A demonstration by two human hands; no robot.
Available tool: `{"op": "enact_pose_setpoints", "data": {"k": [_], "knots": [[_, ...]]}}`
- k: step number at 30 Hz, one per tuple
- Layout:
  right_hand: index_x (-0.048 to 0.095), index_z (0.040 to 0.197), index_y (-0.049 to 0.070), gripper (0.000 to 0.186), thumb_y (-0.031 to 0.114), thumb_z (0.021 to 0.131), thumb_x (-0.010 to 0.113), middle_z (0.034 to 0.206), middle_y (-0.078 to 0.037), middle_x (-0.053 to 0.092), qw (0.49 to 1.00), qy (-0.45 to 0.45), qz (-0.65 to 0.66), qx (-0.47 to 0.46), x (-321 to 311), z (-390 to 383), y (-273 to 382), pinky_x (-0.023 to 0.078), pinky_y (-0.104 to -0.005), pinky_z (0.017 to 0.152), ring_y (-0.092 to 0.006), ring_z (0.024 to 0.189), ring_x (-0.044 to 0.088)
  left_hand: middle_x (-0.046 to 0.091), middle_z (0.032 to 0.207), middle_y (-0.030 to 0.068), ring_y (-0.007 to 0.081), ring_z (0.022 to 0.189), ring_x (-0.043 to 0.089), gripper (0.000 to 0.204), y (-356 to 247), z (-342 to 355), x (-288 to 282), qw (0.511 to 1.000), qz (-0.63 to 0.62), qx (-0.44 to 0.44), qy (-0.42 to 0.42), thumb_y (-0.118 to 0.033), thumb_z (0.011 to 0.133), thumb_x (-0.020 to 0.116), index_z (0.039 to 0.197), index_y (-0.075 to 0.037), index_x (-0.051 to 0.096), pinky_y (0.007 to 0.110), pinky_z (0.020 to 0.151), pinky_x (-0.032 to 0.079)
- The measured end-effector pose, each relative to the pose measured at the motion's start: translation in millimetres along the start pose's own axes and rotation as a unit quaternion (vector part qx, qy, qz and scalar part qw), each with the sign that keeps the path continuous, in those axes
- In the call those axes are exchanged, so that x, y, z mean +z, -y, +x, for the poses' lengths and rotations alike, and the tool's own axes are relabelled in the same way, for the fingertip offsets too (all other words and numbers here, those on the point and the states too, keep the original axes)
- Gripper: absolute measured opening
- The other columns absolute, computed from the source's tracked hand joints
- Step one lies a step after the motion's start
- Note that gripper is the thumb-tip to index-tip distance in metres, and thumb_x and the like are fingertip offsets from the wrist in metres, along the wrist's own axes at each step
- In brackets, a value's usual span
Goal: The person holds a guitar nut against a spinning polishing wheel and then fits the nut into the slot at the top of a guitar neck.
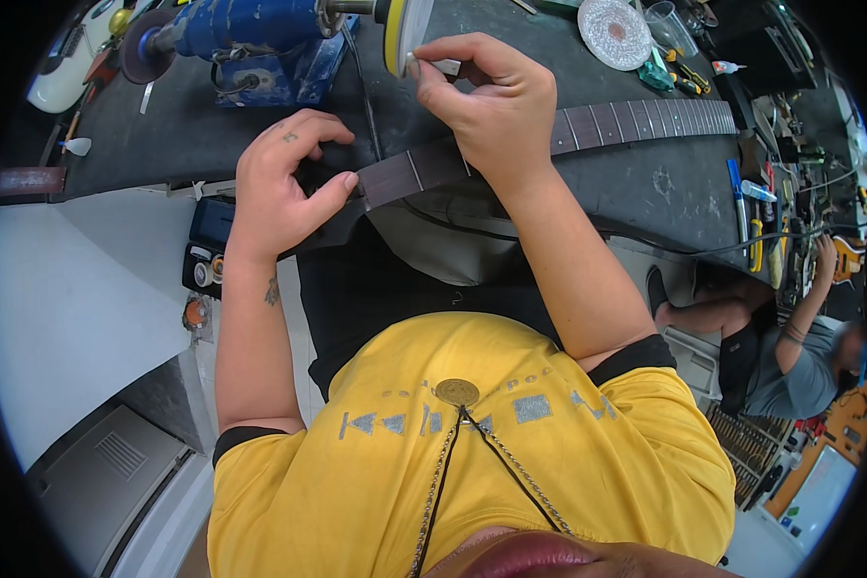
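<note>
head view: step in hand is judged to be shaping a small pale piece [447, 67], gripped by the right hand's thumb and fingers [482, 56] just beside the yellow-edged wheel [393, 40]; contact cannot be told. left hand [284, 183]: fingers open, holding nothing visible, thumb at the end of the fretted neck [607, 125]. next move likely calls for a firm, level pinch. piece: narrow, partly hidden.

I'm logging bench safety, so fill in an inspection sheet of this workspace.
Surface: matte black worktop, pale scuffs.
Work items: small pale bar-shaped piece beside the yellow-and-white round wheel of the blue metal grinder, contact unclear; long dark wooden fretboard.
Clutter: clear round textured dish, slim blue pen.
Hands: right hand pinches the pale piece; left hand open, at the fretboard's left end.
Cables: thin black cable beside the grinder.
Surroundings: person in grey shirt, far right.
</note>
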State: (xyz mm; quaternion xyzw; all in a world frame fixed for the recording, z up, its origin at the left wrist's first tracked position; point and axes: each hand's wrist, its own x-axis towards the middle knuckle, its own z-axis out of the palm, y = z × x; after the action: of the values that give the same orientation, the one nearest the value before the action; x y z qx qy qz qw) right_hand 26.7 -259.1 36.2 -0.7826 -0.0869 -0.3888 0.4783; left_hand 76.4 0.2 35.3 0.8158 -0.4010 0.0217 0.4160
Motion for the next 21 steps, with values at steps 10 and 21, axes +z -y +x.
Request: {"op": "enact_pose_setpoints", "data": {"k": [10, 21], "knots": [[0.087, 0.107, 0.001, 0.012, -0.001, 0.095, 0.088, 0.084, 0.003, 0.076, 1.0, 0.003, 0.001, -0.004, -0.1, 0.5, -1.0, 0.044, -0.0207, 0.061, -0.0005, 0.07, 0.061, 0.078, 0.117, 0.0114, 0.0258, 0.095, 0.066, 0.042, -0.1, 0.0, -0.2, 1.0, 0.001, -0.003, 0.001, -0.026, 0.08, 0.085, 0.113, -0.001, 0.076, 0.036, 0.085, 0.053], [0.089, 0.104, 0.004, 0.014, 0.011, 0.092, 0.087, 0.094, -0.011, 0.087, 0.999, 0.004, 0.011, 0.03, -0.8, 0.3, -0.4, 0.061, -0.0294, 0.072, -0.018, 0.079, 0.081, 0.079, 0.117, 0.0106, 0.025, 0.095, 0.066, 0.041, -0.3, -0.6, -0.6, 1.0, 0.001, -0.002, 0.002, -0.025, 0.08, 0.084, 0.113, -0.002, 0.076, 0.036, 0.085, 0.053]]}}
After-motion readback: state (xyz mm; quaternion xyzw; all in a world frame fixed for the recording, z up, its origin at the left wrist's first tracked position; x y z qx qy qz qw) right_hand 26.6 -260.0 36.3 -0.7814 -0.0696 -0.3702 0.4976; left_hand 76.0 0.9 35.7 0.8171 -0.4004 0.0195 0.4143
